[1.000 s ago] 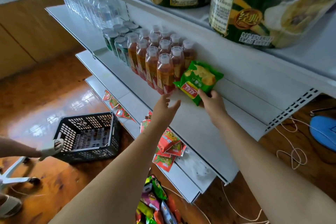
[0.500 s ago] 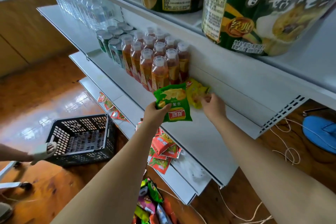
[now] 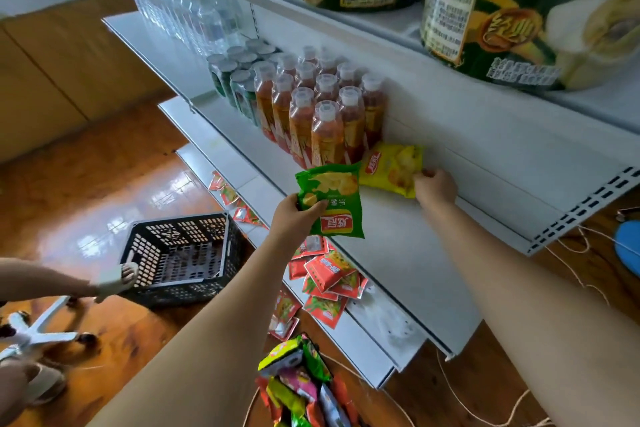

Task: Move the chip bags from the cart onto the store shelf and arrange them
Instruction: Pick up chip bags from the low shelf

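Note:
A green chip bag point(image 3: 330, 201) hangs just above the front of the white shelf point(image 3: 415, 274), pinched at its upper left corner by my left hand point(image 3: 294, 215). A yellow chip bag point(image 3: 391, 168) lies flat at the back of the shelf, against the orange tea bottles point(image 3: 322, 114). My right hand point(image 3: 434, 185) grips the yellow bag's right edge. Several more bright chip bags point(image 3: 294, 378) are piled at the bottom of the view; the cart itself is hidden.
Green and clear bottles point(image 3: 239, 80) fill the shelf further left. Large snack tubs point(image 3: 519, 10) stand on the shelf above. Red packets point(image 3: 329, 281) lie on the lower shelf. A black crate point(image 3: 180, 253) sits on the wood floor, another person's foot point(image 3: 114, 279) against it.
My left hand took the green bag and drew it toward the shelf front. The yellow bag, uncovered, now lies at the back with my right hand on it.

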Demonstrator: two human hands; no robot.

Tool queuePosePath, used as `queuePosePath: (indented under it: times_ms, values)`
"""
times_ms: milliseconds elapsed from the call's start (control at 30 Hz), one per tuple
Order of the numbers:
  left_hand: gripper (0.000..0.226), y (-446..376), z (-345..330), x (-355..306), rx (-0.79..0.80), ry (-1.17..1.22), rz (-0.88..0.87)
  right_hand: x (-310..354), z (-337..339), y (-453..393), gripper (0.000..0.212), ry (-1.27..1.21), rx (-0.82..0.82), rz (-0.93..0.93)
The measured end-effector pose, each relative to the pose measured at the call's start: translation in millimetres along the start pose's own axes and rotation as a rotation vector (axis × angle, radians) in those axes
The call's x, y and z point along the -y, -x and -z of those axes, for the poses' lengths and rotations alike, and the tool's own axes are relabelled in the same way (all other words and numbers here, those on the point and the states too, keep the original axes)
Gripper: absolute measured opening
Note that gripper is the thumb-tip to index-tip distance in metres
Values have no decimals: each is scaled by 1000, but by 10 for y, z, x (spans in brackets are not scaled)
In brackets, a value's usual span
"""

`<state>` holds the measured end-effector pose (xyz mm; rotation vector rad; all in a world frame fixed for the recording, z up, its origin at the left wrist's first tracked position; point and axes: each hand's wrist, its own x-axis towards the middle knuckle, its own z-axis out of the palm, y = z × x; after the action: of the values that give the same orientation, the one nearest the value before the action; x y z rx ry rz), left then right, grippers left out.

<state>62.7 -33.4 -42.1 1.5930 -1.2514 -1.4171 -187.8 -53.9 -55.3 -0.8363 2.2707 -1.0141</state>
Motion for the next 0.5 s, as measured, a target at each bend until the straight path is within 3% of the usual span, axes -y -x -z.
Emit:
queuePosePath:
  times_ms: [100, 200, 300, 400, 500]
  values:
    - [25, 141, 93, -239, 93, -171, -77, 109, 252, 227, 25, -48, -34, 221]
    - [25, 362, 161, -526, 290, -296, -162, 246, 596, 524, 20, -47, 10, 378]
    - [40, 567, 224, -740, 428, -422, -318, 415, 930, 842, 15, -50, 180, 456]
    - [52, 767, 270, -909, 416, -571, -436, 569, 1249, 1160, 9, -23, 381, 483]
    - [52, 999, 329, -1030, 458, -577, -491, 660, 1481, 1377, 8, 55, 519, 464]
